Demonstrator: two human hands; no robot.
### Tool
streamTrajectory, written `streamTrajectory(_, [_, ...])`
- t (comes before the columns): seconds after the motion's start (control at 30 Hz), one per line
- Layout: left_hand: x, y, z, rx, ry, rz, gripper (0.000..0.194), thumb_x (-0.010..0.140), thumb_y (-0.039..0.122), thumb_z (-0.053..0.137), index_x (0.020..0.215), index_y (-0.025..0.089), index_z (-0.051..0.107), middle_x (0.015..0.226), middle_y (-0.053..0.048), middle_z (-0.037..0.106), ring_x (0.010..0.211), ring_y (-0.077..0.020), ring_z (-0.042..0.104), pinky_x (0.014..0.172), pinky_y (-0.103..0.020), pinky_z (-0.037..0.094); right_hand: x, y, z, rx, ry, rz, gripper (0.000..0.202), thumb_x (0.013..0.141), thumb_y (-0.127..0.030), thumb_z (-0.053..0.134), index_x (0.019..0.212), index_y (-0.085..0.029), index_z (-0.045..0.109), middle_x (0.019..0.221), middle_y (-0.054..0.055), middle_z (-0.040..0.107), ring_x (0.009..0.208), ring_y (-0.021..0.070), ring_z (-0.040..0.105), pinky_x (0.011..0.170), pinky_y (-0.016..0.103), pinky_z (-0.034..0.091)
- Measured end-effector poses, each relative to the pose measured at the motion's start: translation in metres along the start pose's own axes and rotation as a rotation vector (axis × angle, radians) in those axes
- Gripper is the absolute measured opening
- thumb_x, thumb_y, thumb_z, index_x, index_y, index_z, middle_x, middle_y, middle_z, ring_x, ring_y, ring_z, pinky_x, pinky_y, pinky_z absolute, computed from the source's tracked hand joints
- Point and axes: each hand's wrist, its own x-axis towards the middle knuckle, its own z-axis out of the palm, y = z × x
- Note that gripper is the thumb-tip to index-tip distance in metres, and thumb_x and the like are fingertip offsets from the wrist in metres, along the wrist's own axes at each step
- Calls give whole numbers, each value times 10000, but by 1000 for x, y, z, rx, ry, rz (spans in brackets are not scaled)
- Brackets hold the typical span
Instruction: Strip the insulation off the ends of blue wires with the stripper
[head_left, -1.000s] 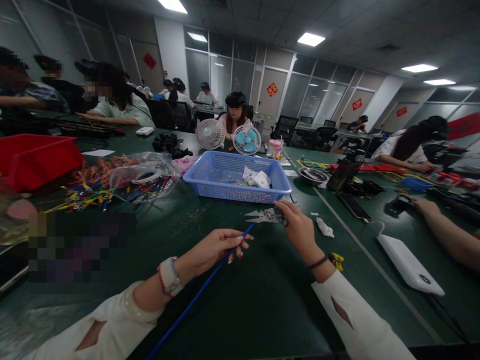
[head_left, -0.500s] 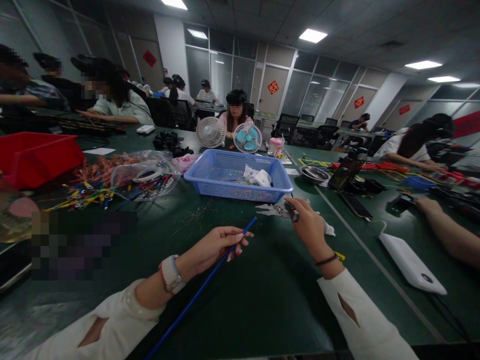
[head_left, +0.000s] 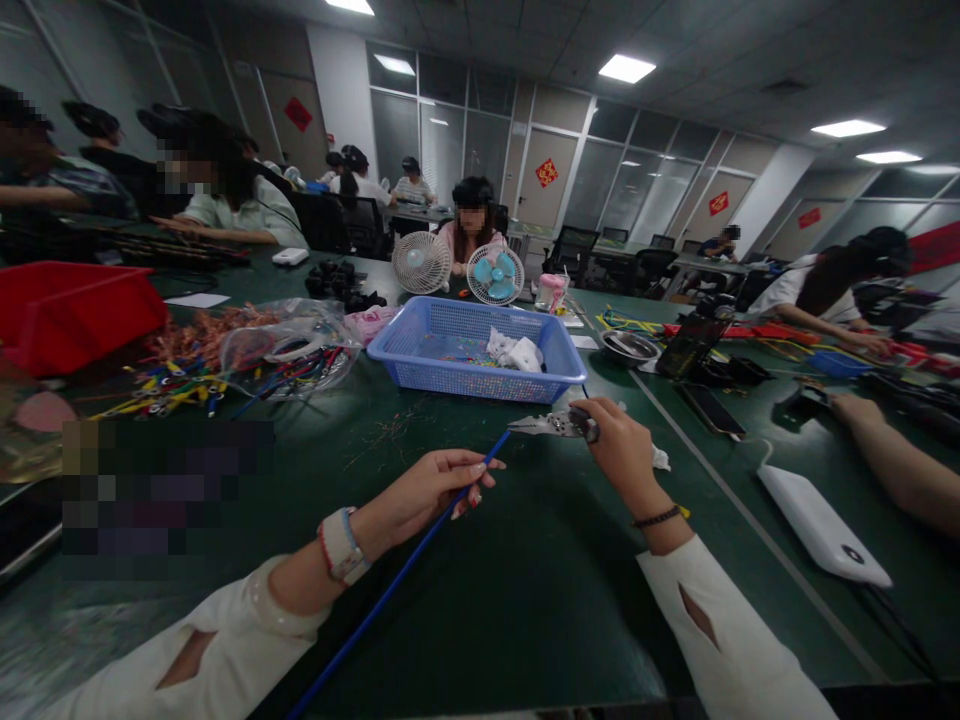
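Between the thumb and fingers of my left hand (head_left: pixel 442 485) is a blue cable (head_left: pixel 397 583), pinched just behind its upper end. The rest of the cable slants down to the bottom edge of the view. My right hand (head_left: pixel 621 448) is closed round the dark handles of wire strippers (head_left: pixel 551 424). Their metal jaws point left, with the tip at the end of the blue cable; I cannot tell whether they touch. Just beyond both hands stands a blue plastic basket (head_left: pixel 480 384) with a crumpled white wad (head_left: pixel 516 352) and small coloured scraps inside.
Thin wire scraps (head_left: pixel 394 432) lie before the basket. Bundled wires with lugs (head_left: pixel 176 388), a clear plastic bag (head_left: pixel 300 350) and a red bin (head_left: pixel 75 310) sit left. Rightward are a metal bowl (head_left: pixel 628 346), a phone (head_left: pixel 711 412), a white power bank (head_left: pixel 821 525) and another person's arm (head_left: pixel 892 455).
My right hand has lifted the wire strippers off the table and turned their jaws towards the blue cable's end. My left hand and the cable have barely moved.
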Motion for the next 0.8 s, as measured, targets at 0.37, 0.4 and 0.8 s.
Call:
streamTrajectory(0.37, [1,-1,-3,12,-18,22,277,762,249,756,1012,138,712,866,-35,665,596,-60,551,459,-150,399,0,0,-2,4,-32,8,421,772,-44,519,1107,-268,638,1100,3,668,784,160,621,586,250,393])
streamTrajectory(0.4, [1,-1,-3,11,-17,21,279,759,250,759,1009,137,713,867,-35,665,596,-60,550,459,-150,399,0,0,-2,4,-38,7,419,778,-48,518,1112,-270,637,1110,5,664,787,158,620,586,248,392])
streamTrajectory(0.8, [2,-1,-1,2,14,27,285,739,242,766,995,127,715,870,-51,674,585,-65,542,459,-161,386,1,1,0,4,-75,68,364,784,-72,502,1044,-260,673,1026,-1,679,723,139,602,574,247,350])
